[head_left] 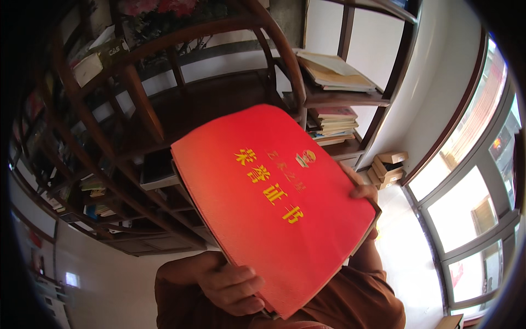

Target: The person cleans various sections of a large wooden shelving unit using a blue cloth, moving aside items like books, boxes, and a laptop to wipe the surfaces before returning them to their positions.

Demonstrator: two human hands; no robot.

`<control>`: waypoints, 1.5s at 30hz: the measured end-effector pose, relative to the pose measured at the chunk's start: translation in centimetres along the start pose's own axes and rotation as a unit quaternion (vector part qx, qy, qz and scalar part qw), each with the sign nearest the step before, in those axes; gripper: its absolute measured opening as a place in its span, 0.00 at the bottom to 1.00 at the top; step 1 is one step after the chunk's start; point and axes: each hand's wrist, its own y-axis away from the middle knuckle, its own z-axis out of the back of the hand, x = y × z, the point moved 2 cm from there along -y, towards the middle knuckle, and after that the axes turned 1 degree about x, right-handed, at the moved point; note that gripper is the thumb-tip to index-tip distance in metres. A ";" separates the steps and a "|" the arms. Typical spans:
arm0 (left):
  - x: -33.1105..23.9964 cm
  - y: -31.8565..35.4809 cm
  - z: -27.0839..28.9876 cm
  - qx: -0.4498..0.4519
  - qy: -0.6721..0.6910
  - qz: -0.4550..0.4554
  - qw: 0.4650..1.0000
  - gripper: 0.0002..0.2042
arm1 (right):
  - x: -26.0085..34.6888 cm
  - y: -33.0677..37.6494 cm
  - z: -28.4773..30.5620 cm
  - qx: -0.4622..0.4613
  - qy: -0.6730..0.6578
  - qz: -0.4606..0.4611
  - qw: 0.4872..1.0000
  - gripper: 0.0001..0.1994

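Observation:
A red certificate folder (241, 203) with gold lettering and a small round emblem fills the middle of the view. It is closed, tilted, and held up in front of the shelves. My left hand (233, 288) grips its lower left edge, fingers curled over the cover. At the right edge, my right hand (364, 192) has its thumb on the cover, and the other fingers are mostly hidden behind. A dark edge shows under the right corner; whether it is part of the folder or another item beneath, I cannot tell.
Dark wooden shelving (153, 44) with curved frames rises ahead. On its right part lie a stack of flat papers (339, 74) and, lower, a pile of books (334, 123). Cardboard boxes (386, 170) stand on the floor by the glazed doors (466, 219).

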 end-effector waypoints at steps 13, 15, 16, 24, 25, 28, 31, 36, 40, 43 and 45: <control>-1.4 -7.7 -8.3 -0.014 0.159 -0.017 0.987 0.11 | 10.8 1.0 3.1 -0.138 0.072 0.096 0.983 0.35; -0.3 -8.7 -9.5 0.008 0.166 -0.056 0.984 0.18 | 12.3 1.4 5.1 -0.145 0.120 0.106 0.976 0.35; 0.1 -9.3 -10.1 0.014 0.184 -0.045 0.982 0.21 | 13.1 1.4 6.4 -0.145 0.143 0.110 0.973 0.35; 7.0 -13.4 -17.6 0.035 0.181 -0.015 0.983 0.41 | 12.2 -4.8 18.5 -0.186 0.213 0.055 0.958 0.39; 8.5 -13.7 -19.1 0.045 0.157 -0.011 0.987 0.42 | 11.6 -6.5 19.2 -0.190 0.193 0.048 0.961 0.40; 12.8 -14.5 -22.4 0.078 0.104 0.022 0.991 0.41 | 8.0 -12.1 21.4 -0.172 0.130 0.040 0.976 0.41; 16.5 -15.1 -24.3 0.113 0.096 0.110 0.983 0.39 | 3.7 -17.5 25.1 -0.185 0.139 0.044 0.972 0.36; 21.2 -11.8 -30.9 0.043 0.110 0.342 0.932 0.39 | -4.3 -24.1 28.6 -0.189 0.218 0.022 0.957 0.28; 21.9 -8.3 -35.2 0.061 0.177 0.451 0.873 0.41 | -6.8 -23.7 29.5 -0.158 0.343 -0.157 0.913 0.25; 21.9 -5.5 -35.9 0.071 0.173 0.416 0.890 0.44 | -6.9 -23.2 29.2 -0.177 0.337 -0.156 0.911 0.24; 22.0 -5.0 -36.2 0.047 0.180 0.411 0.892 0.47 | -7.1 -23.1 29.2 -0.192 0.321 -0.147 0.916 0.27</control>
